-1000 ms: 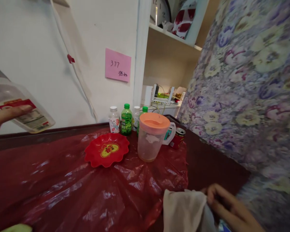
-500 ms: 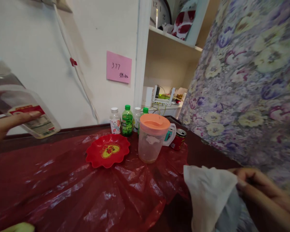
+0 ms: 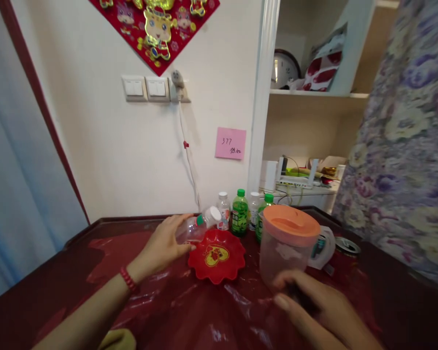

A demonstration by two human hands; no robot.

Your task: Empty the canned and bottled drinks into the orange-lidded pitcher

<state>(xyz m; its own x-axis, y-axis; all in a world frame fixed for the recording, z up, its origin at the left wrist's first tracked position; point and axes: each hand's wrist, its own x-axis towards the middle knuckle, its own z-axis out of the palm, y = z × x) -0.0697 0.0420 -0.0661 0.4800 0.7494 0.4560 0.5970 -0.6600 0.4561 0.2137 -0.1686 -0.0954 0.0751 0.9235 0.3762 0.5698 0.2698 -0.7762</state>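
My left hand (image 3: 170, 245) is wrapped round a clear plastic bottle (image 3: 190, 231) with a white cap. The bottle is tilted, its cap end pointing right above the rear left rim of a red scalloped plate (image 3: 195, 262); I cannot tell whether its base touches the table. My right hand (image 3: 317, 301), slightly blurred, is in front of a translucent pitcher (image 3: 281, 257) with an orange lid. Its thumb and fingers are apart, and no object shows between them. Part of the pitcher's lower body is hidden behind that hand.
Several small bottles, among them a green-capped bottle (image 3: 240, 214), stand behind the plate near the wall. A red can (image 3: 345, 257) is right of the pitcher. Red plastic film (image 3: 160, 311) covers the dark table. A yellowish thing (image 3: 118, 339) shows at the bottom edge.
My left hand has brought the bottle down and right, beside the plate. The white sheet my right hand pinched is out of sight, and that hand is now by the pitcher. The view has shifted.
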